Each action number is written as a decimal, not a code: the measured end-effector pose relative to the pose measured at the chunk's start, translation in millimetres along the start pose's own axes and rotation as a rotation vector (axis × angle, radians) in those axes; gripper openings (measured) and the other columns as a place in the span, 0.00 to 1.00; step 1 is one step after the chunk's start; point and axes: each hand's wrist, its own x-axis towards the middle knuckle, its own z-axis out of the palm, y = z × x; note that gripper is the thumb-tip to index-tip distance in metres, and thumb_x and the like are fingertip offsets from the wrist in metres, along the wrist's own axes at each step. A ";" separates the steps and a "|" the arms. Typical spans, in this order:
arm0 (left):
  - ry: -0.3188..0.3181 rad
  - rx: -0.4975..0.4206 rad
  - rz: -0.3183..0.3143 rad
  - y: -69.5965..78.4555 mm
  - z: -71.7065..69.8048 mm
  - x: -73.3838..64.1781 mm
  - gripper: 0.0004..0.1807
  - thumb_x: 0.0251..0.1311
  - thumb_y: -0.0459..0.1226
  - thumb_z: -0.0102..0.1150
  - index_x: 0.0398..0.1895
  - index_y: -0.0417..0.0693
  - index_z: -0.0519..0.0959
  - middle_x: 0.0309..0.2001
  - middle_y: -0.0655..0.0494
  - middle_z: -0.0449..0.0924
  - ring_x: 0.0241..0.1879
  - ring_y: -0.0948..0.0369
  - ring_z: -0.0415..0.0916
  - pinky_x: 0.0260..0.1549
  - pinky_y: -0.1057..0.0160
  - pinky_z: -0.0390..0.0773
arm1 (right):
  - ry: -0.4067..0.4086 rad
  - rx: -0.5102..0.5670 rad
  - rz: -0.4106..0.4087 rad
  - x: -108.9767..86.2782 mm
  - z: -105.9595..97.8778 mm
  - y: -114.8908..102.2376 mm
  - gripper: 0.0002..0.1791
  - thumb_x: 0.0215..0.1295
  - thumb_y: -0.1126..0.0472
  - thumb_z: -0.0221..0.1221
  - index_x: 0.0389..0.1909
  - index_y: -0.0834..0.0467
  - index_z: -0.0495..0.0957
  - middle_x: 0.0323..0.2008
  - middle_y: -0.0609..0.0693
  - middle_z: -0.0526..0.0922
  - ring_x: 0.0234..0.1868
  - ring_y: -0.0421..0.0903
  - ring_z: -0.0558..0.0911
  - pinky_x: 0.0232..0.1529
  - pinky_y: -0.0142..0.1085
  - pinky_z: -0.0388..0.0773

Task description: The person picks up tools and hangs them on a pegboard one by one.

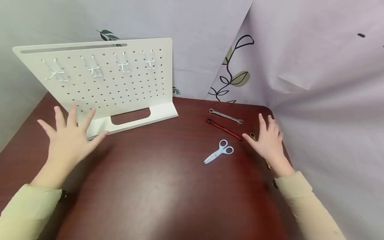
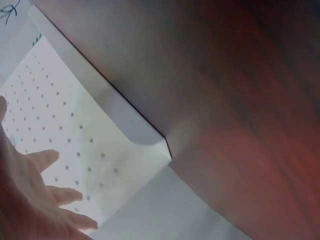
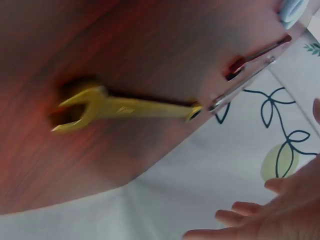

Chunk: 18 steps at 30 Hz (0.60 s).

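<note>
My left hand [image 1: 68,143] is spread wide in front of a white pegboard [image 1: 120,86] on its stand, holding nothing; its fingers also show in the left wrist view. On the right, my right hand [image 1: 269,143] hovers with fingers apart above a yellow combination wrench [image 3: 135,108], which it partly hides in the head view. Left of that hand lie a red wrench [image 1: 223,128] and, farther back, a silver wrench [image 1: 226,116]. Light blue scissors [image 1: 218,152] rest nearer the front, blades pointing toward the lower left.
Several white wire hooks [image 1: 121,63] hang along the pegboard's upper part. The dark red-brown table [image 1: 162,180] carries everything. Pale cloth [image 1: 324,100] with a printed leaf pattern hangs behind and along the right edge.
</note>
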 end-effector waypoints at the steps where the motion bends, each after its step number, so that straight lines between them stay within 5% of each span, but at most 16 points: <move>1: 0.013 -0.007 -0.002 -2.1 -1.7 -1.1 0.47 0.70 0.67 0.49 0.87 0.61 0.52 0.85 0.30 0.38 0.81 0.23 0.24 0.64 0.11 0.23 | 0.027 0.015 -0.011 1.6 1.2 -2.6 0.58 0.67 0.35 0.63 0.86 0.58 0.46 0.82 0.74 0.49 0.79 0.78 0.53 0.69 0.83 0.50; 11: 0.310 -0.133 -0.013 -29.7 -15.6 -3.7 0.45 0.67 0.61 0.50 0.79 0.44 0.64 0.81 0.25 0.51 0.81 0.24 0.45 0.75 0.19 0.35 | 0.144 0.211 -0.069 22.2 10.9 -39.7 0.49 0.72 0.44 0.62 0.85 0.58 0.51 0.81 0.67 0.58 0.80 0.69 0.60 0.76 0.69 0.60; 18: 0.526 -0.240 -0.035 -45.4 -12.2 1.0 0.47 0.67 0.65 0.45 0.78 0.41 0.67 0.79 0.27 0.59 0.79 0.27 0.55 0.80 0.29 0.43 | 0.196 0.356 -0.147 43.5 22.2 -71.8 0.44 0.74 0.47 0.62 0.83 0.59 0.56 0.82 0.62 0.62 0.82 0.61 0.61 0.81 0.61 0.59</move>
